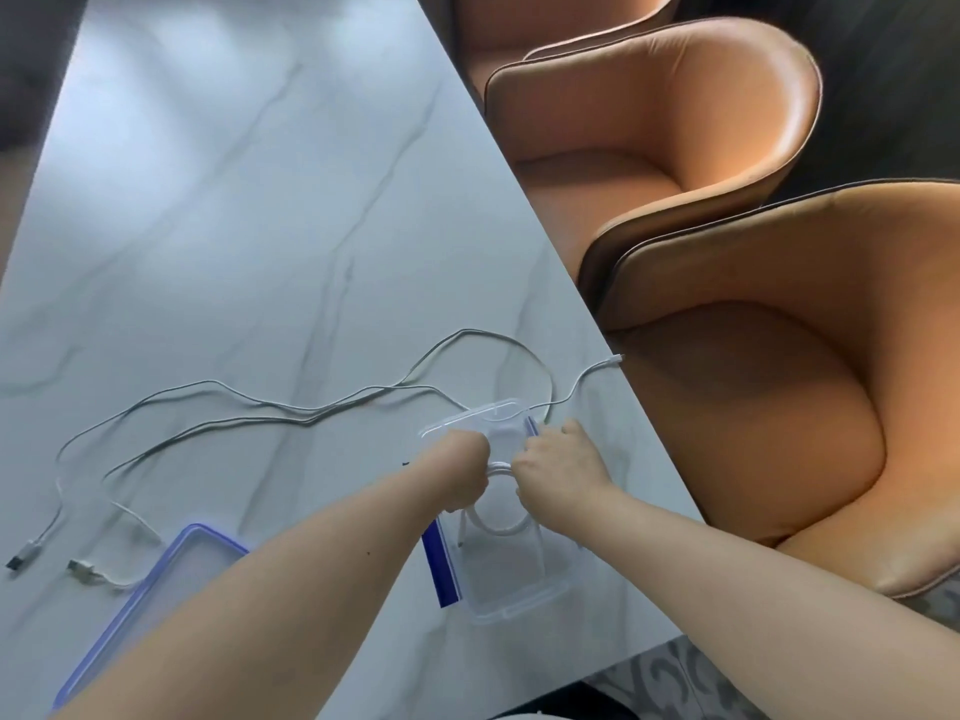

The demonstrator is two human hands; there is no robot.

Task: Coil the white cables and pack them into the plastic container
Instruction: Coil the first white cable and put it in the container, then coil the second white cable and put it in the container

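Clear plastic container (511,589) sits by the bench's (234,200) right edge, long axis running away from the person. Left hand (462,467) and right hand (558,467) are both over it, fingers curled tight round a coiled white cable (496,517). The ring hangs into the box, but I can't tell if it touches bottom. Two loose cables (291,407) snake lengthwise from the left edge to the right. A forearm cuts off part of the blue-rimmed lid (156,579) near the front edge.

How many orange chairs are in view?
3: top chair cut off by the frame, middle chair, nearest chair, all along the right edge of the table. More may be out of frame.
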